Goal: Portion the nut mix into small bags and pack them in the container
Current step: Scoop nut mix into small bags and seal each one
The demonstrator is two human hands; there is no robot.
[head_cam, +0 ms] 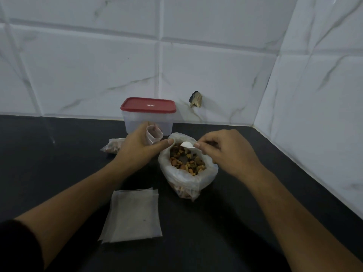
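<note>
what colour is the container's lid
Red; the lid shows best in the head view, closed on the clear container.

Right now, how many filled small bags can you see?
1: a filled small bag lies on the counter just beyond the left hand, which holds an open small bag. Others may be hidden behind that hand.

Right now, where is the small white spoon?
In the head view, the white spoon is just right of centre, pinched by the right hand over the open mouth of the big bag of nut mix.
</note>
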